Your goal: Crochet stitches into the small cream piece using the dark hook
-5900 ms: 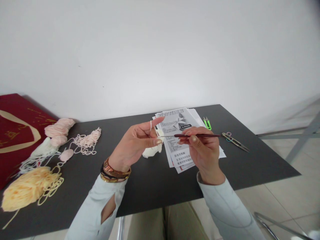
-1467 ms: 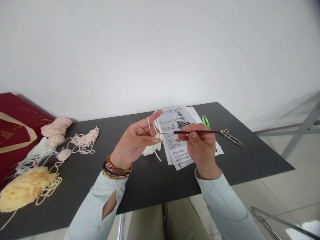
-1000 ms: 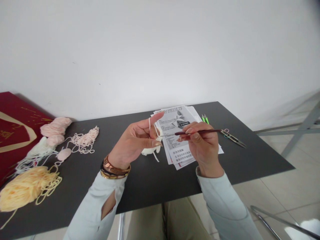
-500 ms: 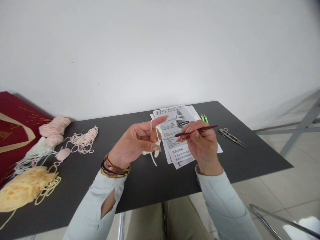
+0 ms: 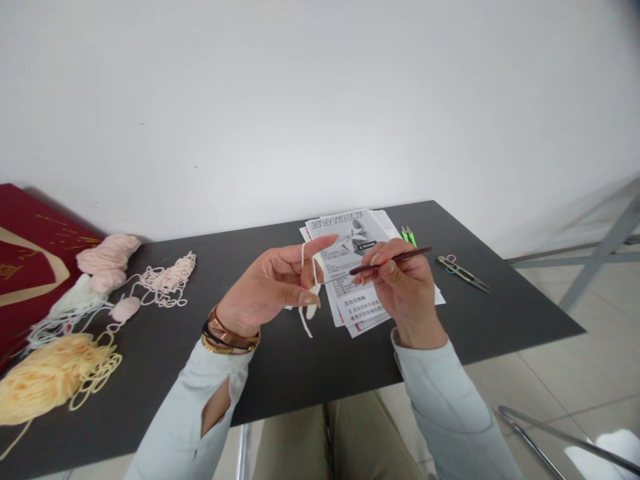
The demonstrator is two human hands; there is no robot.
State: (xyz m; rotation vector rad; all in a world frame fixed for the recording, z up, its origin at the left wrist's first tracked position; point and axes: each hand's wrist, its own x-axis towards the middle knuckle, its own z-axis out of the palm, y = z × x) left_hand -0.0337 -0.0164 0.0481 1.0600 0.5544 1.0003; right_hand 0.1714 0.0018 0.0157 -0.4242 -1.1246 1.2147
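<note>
My left hand (image 5: 280, 283) pinches a small white yarn piece (image 5: 311, 311) between thumb and fingers, and a strand runs over its raised index finger. A loose white tail hangs below. In my right hand (image 5: 403, 287) is a crochet hook (image 5: 393, 261) with a dark red handle, held like a pen. The thin metal shaft points left and its tip meets the white yarn at my left fingertips. Behind both hands lie printed sheets (image 5: 367, 307) in a stack.
On the black table (image 5: 520, 313), snips (image 5: 464, 274) and green-handled tools (image 5: 409, 235) lie to the right. Pink yarn (image 5: 110, 260), a pale tangle (image 5: 170, 281) and yellow yarn (image 5: 47, 380) sit at left by a red bag (image 5: 30, 260). A white wall stands behind.
The hook has tilted slightly, with its tip a little lower against the yarn. The white tail has shifted slightly left. Both hands are nearly where they were.
</note>
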